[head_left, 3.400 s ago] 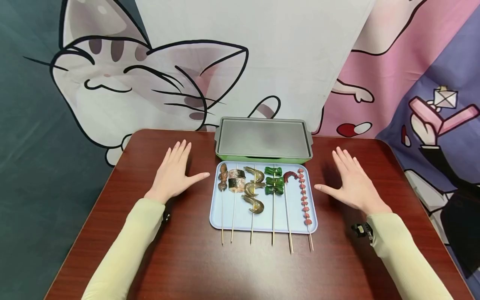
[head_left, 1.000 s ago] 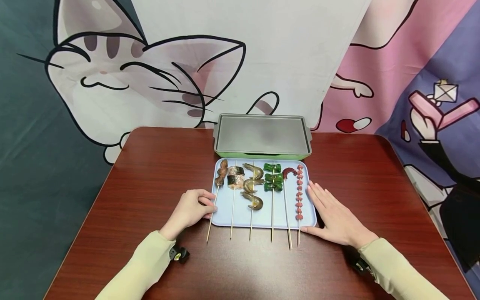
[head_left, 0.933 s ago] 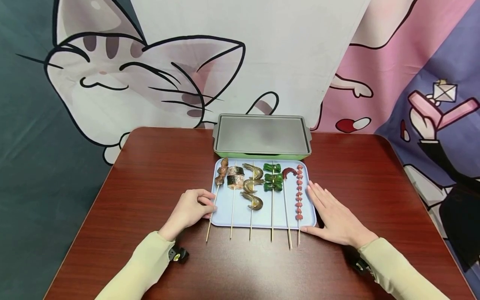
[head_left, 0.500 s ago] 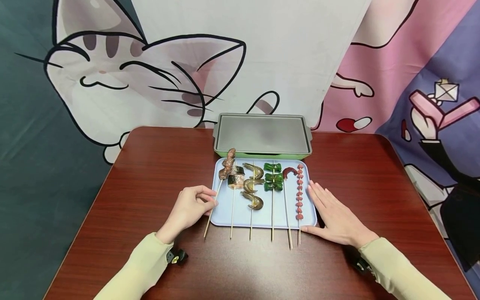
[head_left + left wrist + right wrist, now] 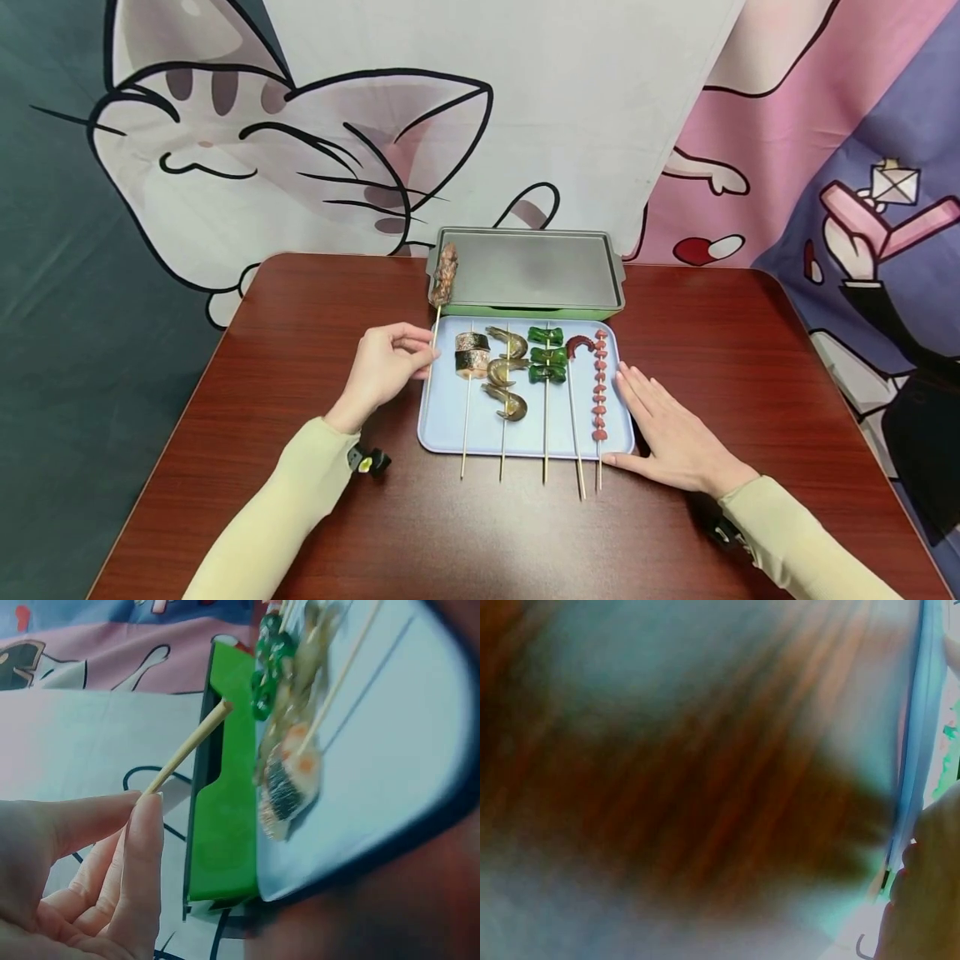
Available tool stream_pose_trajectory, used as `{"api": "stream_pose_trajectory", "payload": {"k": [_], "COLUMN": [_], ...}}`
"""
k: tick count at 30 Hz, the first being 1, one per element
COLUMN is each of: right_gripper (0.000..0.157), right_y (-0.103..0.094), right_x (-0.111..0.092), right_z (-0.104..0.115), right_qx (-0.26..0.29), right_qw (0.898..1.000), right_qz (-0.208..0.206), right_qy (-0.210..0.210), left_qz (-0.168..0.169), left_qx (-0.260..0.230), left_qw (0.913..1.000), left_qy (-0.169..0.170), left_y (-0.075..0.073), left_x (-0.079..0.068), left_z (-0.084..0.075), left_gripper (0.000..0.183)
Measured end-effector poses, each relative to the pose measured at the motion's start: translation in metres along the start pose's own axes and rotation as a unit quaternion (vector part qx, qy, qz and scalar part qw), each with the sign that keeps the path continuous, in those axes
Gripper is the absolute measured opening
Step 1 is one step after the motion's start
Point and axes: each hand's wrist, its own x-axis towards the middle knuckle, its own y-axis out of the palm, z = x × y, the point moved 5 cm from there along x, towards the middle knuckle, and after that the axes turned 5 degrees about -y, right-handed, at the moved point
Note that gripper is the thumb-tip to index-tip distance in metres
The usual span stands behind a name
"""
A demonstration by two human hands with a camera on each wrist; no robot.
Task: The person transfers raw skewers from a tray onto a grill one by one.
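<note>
My left hand point(image 5: 388, 364) pinches the stick of a brown meat skewer point(image 5: 445, 277) between thumb and fingers. Its meat end overlaps the left end of the grey griddle point(image 5: 528, 268) in the head view. In the left wrist view the blunt end of the wooden stick point(image 5: 189, 746) pokes out past my thumb and fingertips. My right hand point(image 5: 671, 429) lies with straight fingers along the right edge of the light blue tray point(image 5: 517, 442). On the tray lie a fish skewer point(image 5: 472, 356), a shrimp skewer point(image 5: 507, 372) and a green pepper skewer point(image 5: 547, 357).
Further right on the tray are a tentacle skewer point(image 5: 579, 345) and a skewer of small pink pieces point(image 5: 599, 387). Several stick ends overhang the tray's near edge. The griddle, with a green body, stands directly behind the tray on the brown table point(image 5: 495, 542). A cartoon cloth hangs behind.
Both hands came in from beside the tray. My left hand took the meat skewer by its stick, lifted it and carried it forward to the griddle. My right hand has stayed at the tray's edge lately.
</note>
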Motion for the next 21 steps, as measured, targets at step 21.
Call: {"api": "stream_pose_trajectory", "payload": {"k": [21], "right_gripper": [0.113], "right_y": [0.000], "right_x": [0.000], "right_z": [0.000], "right_qx": [-0.009], "right_qw": [1.000], "right_qz": [0.002], "right_qy": [0.000], "left_qz": [-0.027], "left_qx": [-0.003], "left_qw": [0.9954], "left_qy": [-0.092], "left_y": [0.009], "left_x": [0.085], "left_z": [-0.007], "left_gripper": [0.020]}}
